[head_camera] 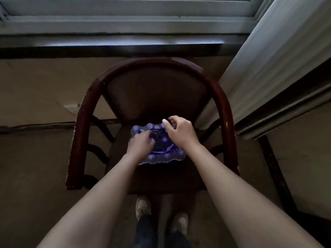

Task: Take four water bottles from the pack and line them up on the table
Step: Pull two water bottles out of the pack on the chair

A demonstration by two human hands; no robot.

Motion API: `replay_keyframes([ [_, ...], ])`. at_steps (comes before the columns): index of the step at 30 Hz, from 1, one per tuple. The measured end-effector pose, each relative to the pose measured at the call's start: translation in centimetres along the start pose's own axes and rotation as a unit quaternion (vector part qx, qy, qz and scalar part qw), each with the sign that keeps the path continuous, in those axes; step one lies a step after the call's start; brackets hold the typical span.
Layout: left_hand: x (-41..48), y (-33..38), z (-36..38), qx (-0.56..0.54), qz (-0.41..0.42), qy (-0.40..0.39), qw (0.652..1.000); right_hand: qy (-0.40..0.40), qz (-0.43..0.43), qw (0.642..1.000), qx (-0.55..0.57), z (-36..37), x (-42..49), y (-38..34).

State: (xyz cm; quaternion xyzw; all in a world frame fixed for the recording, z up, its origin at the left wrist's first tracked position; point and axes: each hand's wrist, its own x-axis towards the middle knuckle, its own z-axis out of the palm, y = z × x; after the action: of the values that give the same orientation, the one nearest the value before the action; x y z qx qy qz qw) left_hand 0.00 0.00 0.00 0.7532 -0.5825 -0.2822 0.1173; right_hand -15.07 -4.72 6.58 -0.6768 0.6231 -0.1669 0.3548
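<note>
A shrink-wrapped pack of water bottles (165, 154) with blue caps lies on the seat of a dark wooden armchair (86, 111). My left hand (140, 142) rests on the pack's left side, fingers curled down among the caps and the wrap. My right hand (180, 130) hovers over the pack's far right corner, thumb and fingers bent and apart, fingertips close to a cap. Whether either hand grips the wrap is unclear. No bottle stands outside the pack. No table is in view.
The chair's curved backrest and armrests ring the seat. A window sill (114, 40) runs behind it, and a pale curtain (279, 56) hangs at the right. My feet in light shoes (143, 206) stand on the floor before the chair.
</note>
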Motion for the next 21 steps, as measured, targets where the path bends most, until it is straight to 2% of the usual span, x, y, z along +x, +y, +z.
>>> replay_keyframes([
  [5, 2.7, -1.3, 1.9, 0.131, 0.013, -0.091, 0.987, -0.035, 0.054, 0.998, 0.006, 2.3, 1.9, 2.2],
  [8, 3.4, -2.6, 3.1, 0.230, 0.045, -0.111, 0.966, -0.063, 0.073, 0.995, -0.013, 4.0, 2.9, 3.6],
  [12, 4.2, -3.1, 4.4, 0.307, 0.061, -0.094, 0.945, -0.084, 0.080, 0.993, -0.030, 6.5, 3.5, 5.4],
  [16, 4.7, -3.3, 5.3, 0.337, 0.065, -0.060, 0.937, -0.112, 0.080, 0.988, -0.075, 8.0, 3.8, 6.4],
  [21, 5.1, -4.1, 5.1, 0.325, 0.112, -0.044, 0.938, -0.129, 0.043, 0.966, -0.220, 9.6, 4.6, 6.6],
])
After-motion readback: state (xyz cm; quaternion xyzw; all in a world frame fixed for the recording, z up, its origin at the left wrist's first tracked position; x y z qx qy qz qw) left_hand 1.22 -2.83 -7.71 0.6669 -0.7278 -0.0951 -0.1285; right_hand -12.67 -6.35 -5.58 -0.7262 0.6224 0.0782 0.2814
